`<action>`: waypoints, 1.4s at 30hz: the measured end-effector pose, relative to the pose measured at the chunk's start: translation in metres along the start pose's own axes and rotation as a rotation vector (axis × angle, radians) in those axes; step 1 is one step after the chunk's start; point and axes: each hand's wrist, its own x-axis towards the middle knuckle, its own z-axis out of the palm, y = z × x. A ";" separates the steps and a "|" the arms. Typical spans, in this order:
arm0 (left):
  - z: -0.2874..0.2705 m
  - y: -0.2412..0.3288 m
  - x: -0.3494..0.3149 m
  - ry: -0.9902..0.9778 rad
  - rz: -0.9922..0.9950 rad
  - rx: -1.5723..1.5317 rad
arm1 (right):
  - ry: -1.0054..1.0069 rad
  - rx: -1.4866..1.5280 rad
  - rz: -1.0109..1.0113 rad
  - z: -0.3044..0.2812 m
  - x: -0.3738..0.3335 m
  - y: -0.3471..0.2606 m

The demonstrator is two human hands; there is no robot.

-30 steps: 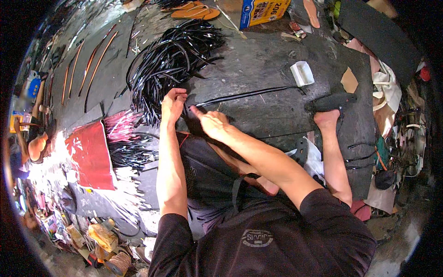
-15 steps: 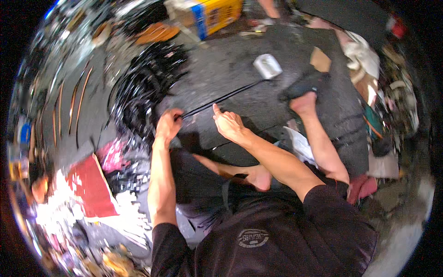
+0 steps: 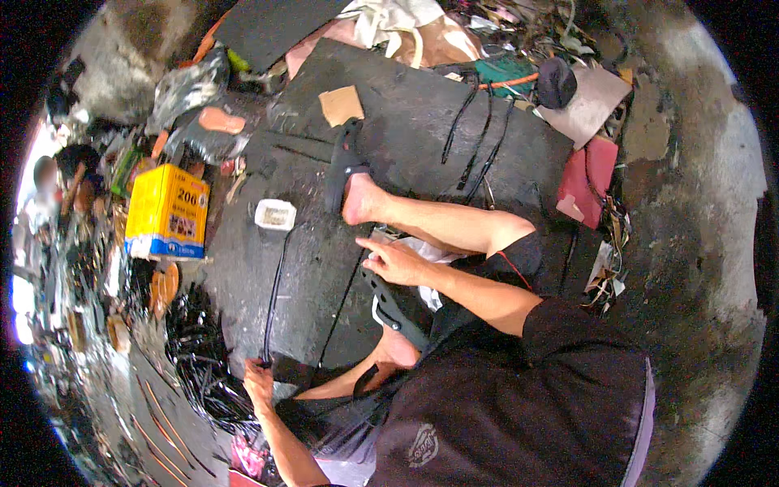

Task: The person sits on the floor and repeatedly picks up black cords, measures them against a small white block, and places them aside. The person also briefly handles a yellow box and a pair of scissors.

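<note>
My left hand (image 3: 258, 385), low on the left, is closed around one end of a pair of thin black strips (image 3: 277, 284). Their far end lies at a small white tray (image 3: 275, 215) on the dark work board. Close beside that hand spreads a tangled heap of black strips (image 3: 195, 349). Over the board between my legs, my right hand (image 3: 395, 262) has its index finger stretched out and thumb apart. It holds nothing that I can see. Beneath it sits a dark clog (image 3: 393, 304) on my foot, and a thin black strip (image 3: 341, 300) lies on the board nearby.
A yellow and blue box (image 3: 166, 213) stands left of the board. An orange sole-shaped piece (image 3: 164, 288) lies below it. Farther off are a tan square (image 3: 341, 105), several black straps (image 3: 479, 146) and a red sheet (image 3: 588, 180). My outstretched leg (image 3: 438, 223) crosses the right side.
The whole view has turned, so the box and tray now appear farther left. My right hand has come away from the strips. My left hand keeps hold of their end.
</note>
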 end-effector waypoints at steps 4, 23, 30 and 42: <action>-0.036 0.030 0.009 -0.247 -0.023 -0.210 | 0.000 0.165 0.061 0.010 -0.004 0.007; -0.213 0.624 0.301 -0.477 0.479 -1.037 | 0.196 0.376 0.062 0.006 0.016 0.024; -0.124 0.761 0.317 -0.676 0.627 -1.236 | 0.244 0.401 0.080 -0.001 0.023 0.030; 0.202 0.639 0.272 -0.368 0.655 -0.100 | 0.358 0.288 0.062 0.001 0.027 0.045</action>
